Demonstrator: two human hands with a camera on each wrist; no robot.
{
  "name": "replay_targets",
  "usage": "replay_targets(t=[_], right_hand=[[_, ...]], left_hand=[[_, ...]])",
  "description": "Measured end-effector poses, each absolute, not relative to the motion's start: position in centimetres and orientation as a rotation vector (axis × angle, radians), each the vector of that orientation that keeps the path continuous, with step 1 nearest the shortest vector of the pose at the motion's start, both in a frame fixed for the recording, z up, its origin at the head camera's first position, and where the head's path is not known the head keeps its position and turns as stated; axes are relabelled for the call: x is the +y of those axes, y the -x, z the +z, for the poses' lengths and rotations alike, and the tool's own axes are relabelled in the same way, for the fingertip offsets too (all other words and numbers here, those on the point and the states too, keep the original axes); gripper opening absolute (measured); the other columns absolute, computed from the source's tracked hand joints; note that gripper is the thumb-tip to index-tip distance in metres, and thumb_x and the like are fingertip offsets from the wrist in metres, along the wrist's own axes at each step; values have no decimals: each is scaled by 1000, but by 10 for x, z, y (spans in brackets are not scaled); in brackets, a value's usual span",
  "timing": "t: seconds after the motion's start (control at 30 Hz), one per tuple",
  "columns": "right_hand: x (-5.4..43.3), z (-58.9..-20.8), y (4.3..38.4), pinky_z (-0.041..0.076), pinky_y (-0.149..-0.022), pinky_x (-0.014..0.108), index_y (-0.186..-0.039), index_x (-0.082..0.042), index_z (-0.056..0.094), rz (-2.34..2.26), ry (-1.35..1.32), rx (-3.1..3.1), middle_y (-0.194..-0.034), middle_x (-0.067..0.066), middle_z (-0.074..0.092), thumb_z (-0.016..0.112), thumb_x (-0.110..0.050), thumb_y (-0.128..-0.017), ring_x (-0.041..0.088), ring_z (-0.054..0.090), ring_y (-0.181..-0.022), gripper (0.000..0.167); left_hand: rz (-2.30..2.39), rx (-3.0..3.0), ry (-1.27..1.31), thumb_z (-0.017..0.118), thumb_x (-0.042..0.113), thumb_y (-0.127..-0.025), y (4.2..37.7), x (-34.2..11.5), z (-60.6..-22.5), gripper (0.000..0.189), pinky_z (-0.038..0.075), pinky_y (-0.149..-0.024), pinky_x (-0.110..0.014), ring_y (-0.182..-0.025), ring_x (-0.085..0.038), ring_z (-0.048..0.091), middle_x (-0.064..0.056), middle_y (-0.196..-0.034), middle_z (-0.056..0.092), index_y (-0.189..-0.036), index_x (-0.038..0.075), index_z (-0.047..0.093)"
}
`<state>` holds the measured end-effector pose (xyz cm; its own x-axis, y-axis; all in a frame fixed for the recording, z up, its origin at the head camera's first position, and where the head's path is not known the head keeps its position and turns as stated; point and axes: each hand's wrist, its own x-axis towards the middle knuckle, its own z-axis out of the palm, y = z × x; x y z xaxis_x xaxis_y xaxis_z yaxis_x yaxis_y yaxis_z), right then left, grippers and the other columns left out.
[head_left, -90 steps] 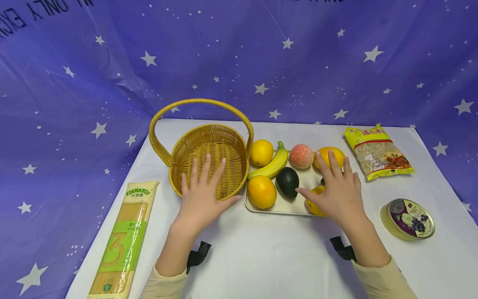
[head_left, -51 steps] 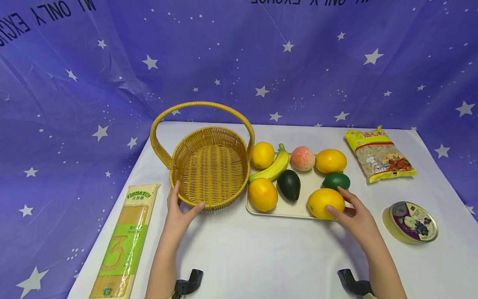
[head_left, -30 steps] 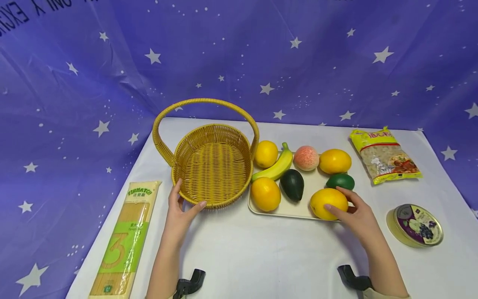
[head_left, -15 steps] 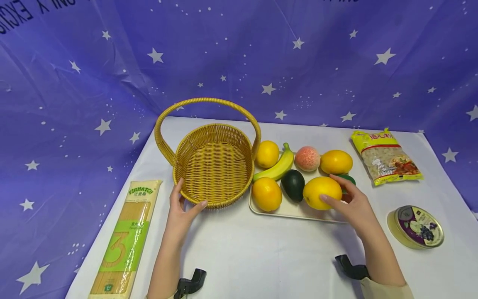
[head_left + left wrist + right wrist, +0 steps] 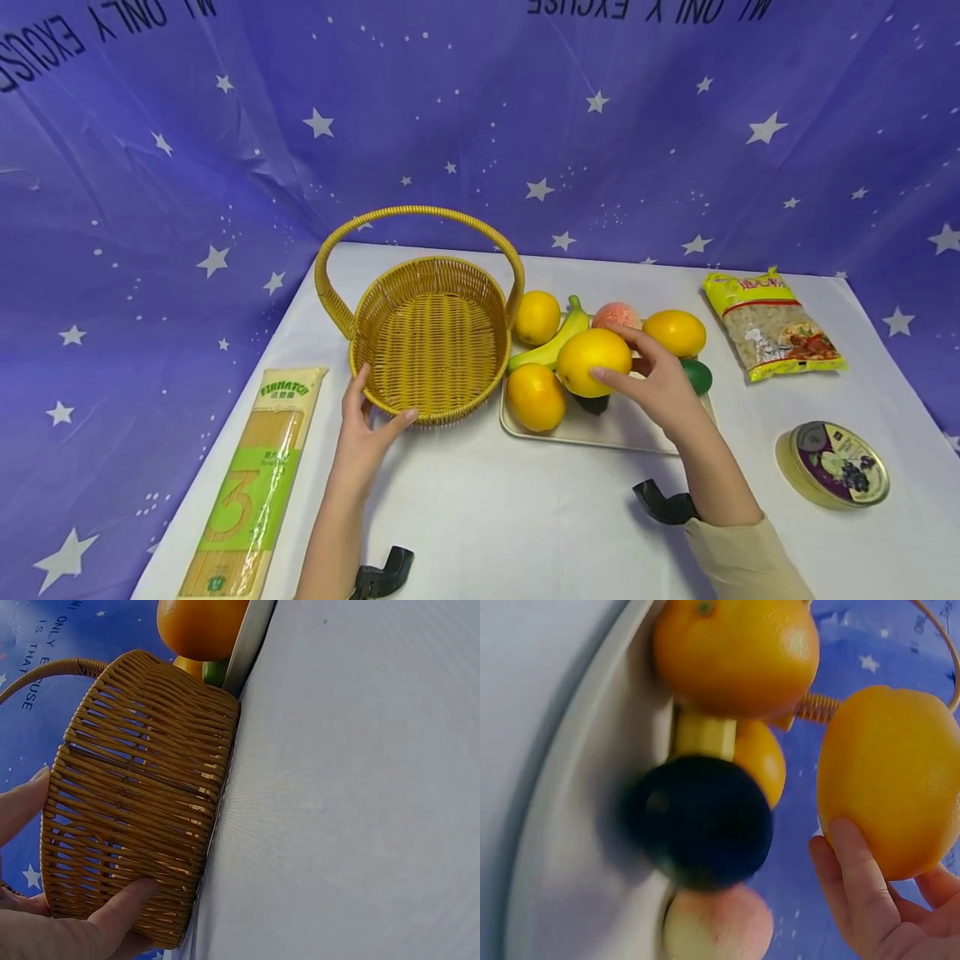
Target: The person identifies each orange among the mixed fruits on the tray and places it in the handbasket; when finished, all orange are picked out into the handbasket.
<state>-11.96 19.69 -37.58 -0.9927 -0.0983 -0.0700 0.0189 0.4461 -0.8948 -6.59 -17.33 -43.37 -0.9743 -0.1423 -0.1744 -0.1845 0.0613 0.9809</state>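
My right hand [image 5: 660, 387] grips a yellow mango-like fruit [image 5: 592, 362], holding it raised over the tray [image 5: 630, 437]. In the head view this fruit partly covers a dark avocado [image 5: 595, 404] and the banana [image 5: 555, 343]; in the right wrist view it is clear of the tray. My left hand [image 5: 363, 446] holds the near left side of the wicker basket [image 5: 431, 350], thumb and fingers spread around its wall. Inside, the basket holds nothing. Also on or beside the tray are two oranges [image 5: 536, 397], a peach [image 5: 617, 316], another yellow fruit [image 5: 675, 333] and a green fruit [image 5: 697, 377].
A spaghetti packet [image 5: 255, 483] lies at the left of the white table. On the right are a yellow-edged food bag [image 5: 776, 325] and a round tin [image 5: 832, 464]. The basket's tall handle [image 5: 420, 210] arches above its rim, beside the tray.
Both hands came down from spread positions; the left took hold of the basket. My right hand took the mango-like fruit at the tray's near right, lifted it and carried it left.
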Motion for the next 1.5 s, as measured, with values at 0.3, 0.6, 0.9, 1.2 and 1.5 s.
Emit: replay_targets(t=[0.3,0.6,0.9,1.2,1.5], right_hand=[[152,-366,138,49,-89,43,-142,-19,48,-1634,264,2506,-134,5,49,78,-36,-82,29,55,-106,70],[97,-365,149,48,-85,41,-138,-29,52,-1677,360,2368,-130,-4,53,79,-42,-77,26,55,-105,68],[46,-382,166,52,-81,35,-137,-22,54,-1666,521,2288,-125,0,57,81,-37,-77,26,58,-99,67],[9,-398,176,53,-79,34,-138,-19,53,-1604,548,2245,-126,0,56,79,-40,-78,23,58,-101,69],[-17,-408,177,49,-86,33,-136,-15,55,-1384,633,2362,-127,2,57,80,-43,-76,17,56,-105,71]], left_hand=[[2092,2275,331,75,14,-85,65,-174,-437,101,23,-113,-46,-146,-27,1,-3,-159,-10,-156,28,5],[2119,2278,322,74,10,-85,64,-173,-434,100,24,-113,-47,-145,-30,1,-6,-159,-9,-156,24,5],[2126,2289,317,75,10,-84,64,-173,-436,100,23,-113,-45,-145,-29,4,-6,-159,-7,-156,21,7],[2107,2317,316,76,16,-84,63,-174,-437,99,23,-113,-47,-145,-31,5,-7,-159,-6,-156,23,9],[2125,2319,282,75,14,-85,63,-174,-437,97,22,-113,-49,-145,-34,4,-8,-159,-6,-156,20,9]])
